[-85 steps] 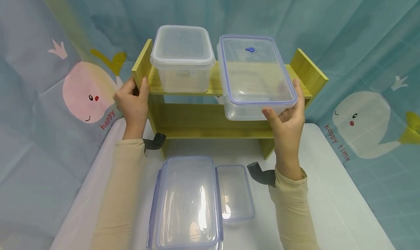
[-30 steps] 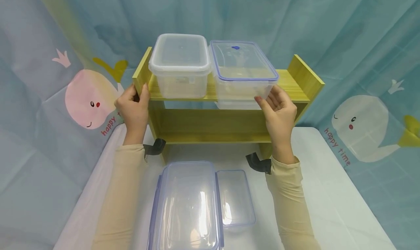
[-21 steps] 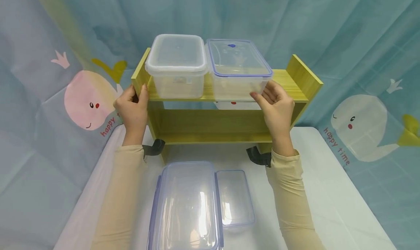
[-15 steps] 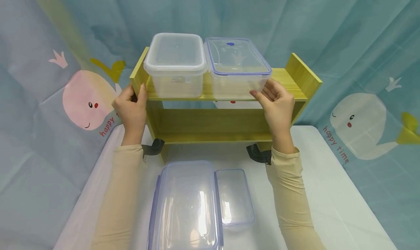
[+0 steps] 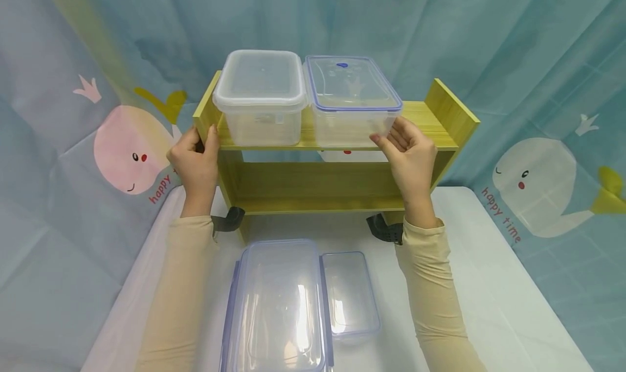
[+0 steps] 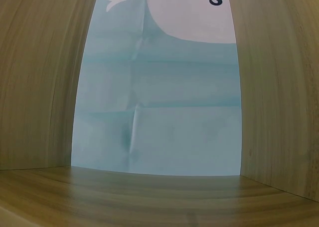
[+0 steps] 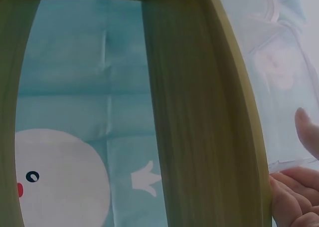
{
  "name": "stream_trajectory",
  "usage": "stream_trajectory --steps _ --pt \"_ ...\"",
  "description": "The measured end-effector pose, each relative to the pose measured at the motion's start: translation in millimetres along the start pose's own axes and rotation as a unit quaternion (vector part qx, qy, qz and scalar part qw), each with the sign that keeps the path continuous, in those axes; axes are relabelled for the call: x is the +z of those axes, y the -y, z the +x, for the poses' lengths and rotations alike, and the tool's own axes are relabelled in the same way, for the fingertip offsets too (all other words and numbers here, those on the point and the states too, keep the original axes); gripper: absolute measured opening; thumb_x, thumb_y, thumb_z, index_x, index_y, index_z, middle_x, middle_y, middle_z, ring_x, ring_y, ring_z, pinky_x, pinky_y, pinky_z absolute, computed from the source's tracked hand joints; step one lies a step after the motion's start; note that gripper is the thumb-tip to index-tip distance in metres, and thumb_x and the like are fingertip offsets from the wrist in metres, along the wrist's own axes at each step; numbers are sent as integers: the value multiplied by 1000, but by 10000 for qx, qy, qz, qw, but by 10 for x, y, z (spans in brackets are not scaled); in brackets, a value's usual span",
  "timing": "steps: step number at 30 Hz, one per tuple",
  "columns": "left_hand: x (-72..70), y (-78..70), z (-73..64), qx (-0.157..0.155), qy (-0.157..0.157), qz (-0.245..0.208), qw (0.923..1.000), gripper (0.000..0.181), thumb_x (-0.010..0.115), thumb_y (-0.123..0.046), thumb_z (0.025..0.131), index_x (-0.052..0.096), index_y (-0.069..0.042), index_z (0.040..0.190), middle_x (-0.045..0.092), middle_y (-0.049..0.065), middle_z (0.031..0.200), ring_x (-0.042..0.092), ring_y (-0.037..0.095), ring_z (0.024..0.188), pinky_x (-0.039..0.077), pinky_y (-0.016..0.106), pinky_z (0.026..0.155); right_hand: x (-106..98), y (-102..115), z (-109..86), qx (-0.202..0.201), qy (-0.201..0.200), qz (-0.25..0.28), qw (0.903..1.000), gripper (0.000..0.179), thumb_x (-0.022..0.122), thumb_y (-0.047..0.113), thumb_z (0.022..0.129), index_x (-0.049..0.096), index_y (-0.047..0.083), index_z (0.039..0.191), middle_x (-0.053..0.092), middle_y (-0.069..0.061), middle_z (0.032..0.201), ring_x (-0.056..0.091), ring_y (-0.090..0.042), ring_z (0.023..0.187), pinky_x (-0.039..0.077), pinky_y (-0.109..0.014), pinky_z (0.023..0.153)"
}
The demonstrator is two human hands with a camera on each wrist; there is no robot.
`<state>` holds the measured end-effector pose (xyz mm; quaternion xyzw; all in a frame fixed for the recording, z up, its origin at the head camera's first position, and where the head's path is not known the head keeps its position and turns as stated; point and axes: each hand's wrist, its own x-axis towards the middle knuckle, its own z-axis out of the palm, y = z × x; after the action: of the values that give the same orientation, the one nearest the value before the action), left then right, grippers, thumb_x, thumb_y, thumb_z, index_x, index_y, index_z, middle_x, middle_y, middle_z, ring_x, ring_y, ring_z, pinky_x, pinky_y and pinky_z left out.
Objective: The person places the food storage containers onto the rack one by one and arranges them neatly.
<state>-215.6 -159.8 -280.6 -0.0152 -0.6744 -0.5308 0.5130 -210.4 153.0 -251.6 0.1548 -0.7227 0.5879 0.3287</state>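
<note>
Sitting on top of the wooden shelf (image 5: pixel 437 130) now, the blue-edged box (image 5: pixel 353 84) has come in close beside the cloudy box (image 5: pixel 259 81), when a little while ago it was held out in front. The right hand (image 5: pixel 413 155) pinches its front right corner, and the left hand (image 5: pixel 195 157) grips the left side board (image 5: pixel 207 98). Putting the box up looks almost done, but that pinch is not let go yet.

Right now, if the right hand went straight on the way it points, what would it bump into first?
Most likely the blue-rimmed container, since the right hand holds its near right corner. Beyond that, probably the curtain, though depth is hard to judge.
</note>
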Motion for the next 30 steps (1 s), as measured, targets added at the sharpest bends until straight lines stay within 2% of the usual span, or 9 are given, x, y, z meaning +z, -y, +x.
stream_trajectory --steps 7,18,25,30 --pt "5 87 15 -39 30 -15 10000 26 64 -9 85 61 14 74 46 -12 61 40 1 54 33 14 53 -6 -15 10 -53 139 -116 9998 39 75 2 77 63 -8 113 66 -19 107 66 -20 99 50 -26 83" --pt "-2 91 11 -33 62 -55 10000 26 65 -10 85 62 14 75 47 -11 62 41 1 54 34 15 54 19 -22 17 -76 205 107 9997 41 74 -1 77 63 -8 115 65 -19 110 65 -20 99 50 -26 83" --pt "-9 83 17 110 138 -70 9998 29 66 -16 85 63 12 76 49 -10 63 43 3 54 35 15 53 9 -50 -40 101 -217 805 9965 45 72 -8 77 59 -9 120 62 -22 116 63 -21 103 48 -30 89" --pt "-14 67 20 122 149 -150 9997 28 66 -16 85 64 12 78 51 -10 65 45 3 55 37 15 54 0 -52 -88 60 -298 1142 9930 46 71 -9 77 58 -9 121 61 -21 116 62 -23 106 48 -32 90"
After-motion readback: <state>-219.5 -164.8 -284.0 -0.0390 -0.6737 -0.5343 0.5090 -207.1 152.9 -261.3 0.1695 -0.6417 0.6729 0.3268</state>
